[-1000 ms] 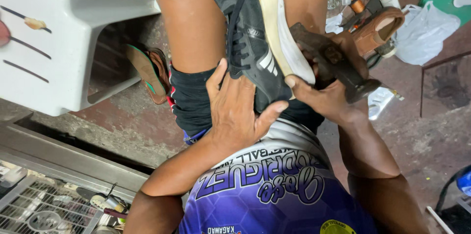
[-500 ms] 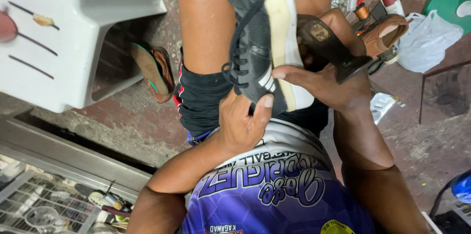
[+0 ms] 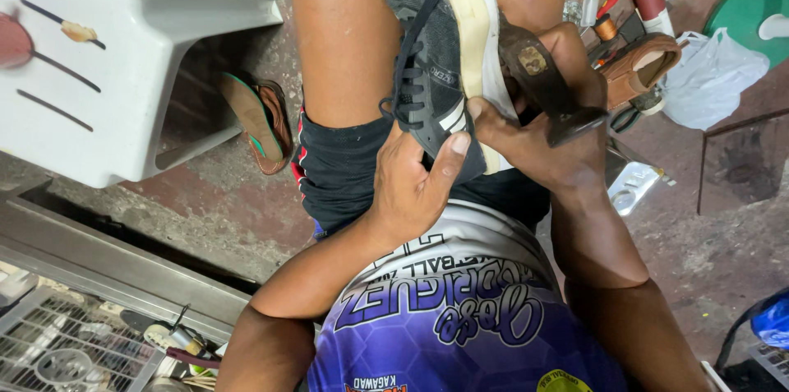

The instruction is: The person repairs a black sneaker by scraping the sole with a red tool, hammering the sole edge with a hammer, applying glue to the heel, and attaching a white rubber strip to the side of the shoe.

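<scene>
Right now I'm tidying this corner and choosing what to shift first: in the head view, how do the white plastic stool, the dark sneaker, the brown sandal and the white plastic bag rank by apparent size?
1. white plastic stool
2. dark sneaker, nearer the camera, so unsure
3. white plastic bag
4. brown sandal, similar to the bag

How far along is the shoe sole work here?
Done: the pale sole already lies along the dark sneaker, at least where visible.
In hand: the left hand grips the sneaker on the lap; the right hand holds a worn hammer against the sole edge.
Left: cannot tell whether the whole edge is seated; the toe is out of frame.
</scene>
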